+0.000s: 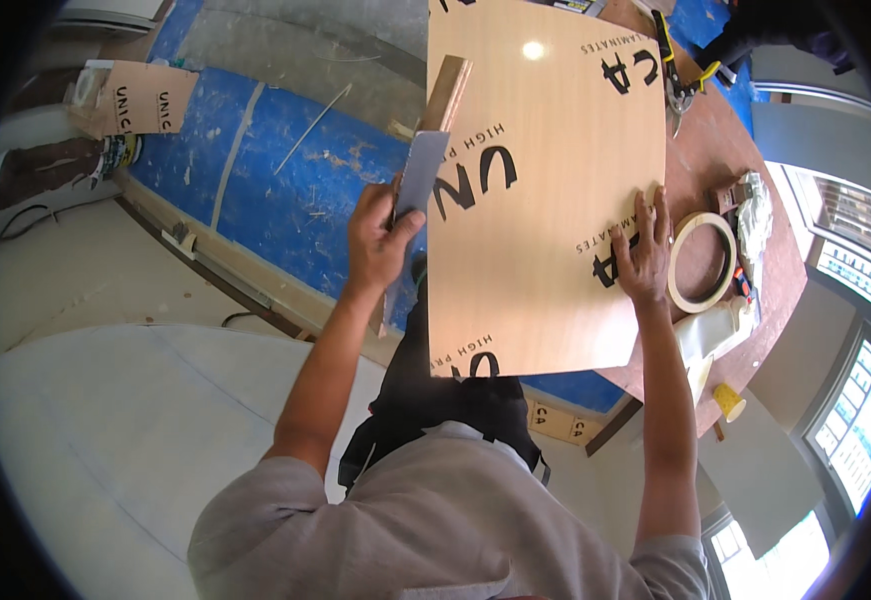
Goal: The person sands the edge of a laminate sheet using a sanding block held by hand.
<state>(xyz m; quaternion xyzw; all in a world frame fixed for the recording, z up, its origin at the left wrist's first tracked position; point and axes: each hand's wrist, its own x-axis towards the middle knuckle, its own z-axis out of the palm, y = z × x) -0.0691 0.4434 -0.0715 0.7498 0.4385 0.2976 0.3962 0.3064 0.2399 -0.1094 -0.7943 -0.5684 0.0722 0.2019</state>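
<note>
A light wood-toned laminate sheet, with black lettering, lies over a reddish-brown worktop. On its right part my right hand rests flat, fingers spread. At the sheet's left edge my left hand is closed round a long wooden strip, held at a slant. A thin grey piece lies against the strip's middle, under my left thumb; whether it is wrapped round or only pressed on, I cannot tell. My left palm and some fingers are hidden.
A tape roll, a pale plastic container and yellow-handled snips lie right of the sheet. A yellow cup is at the near right. Blue floor covering with debris spreads to the left. Another person's dark-clothed part shows at the far right.
</note>
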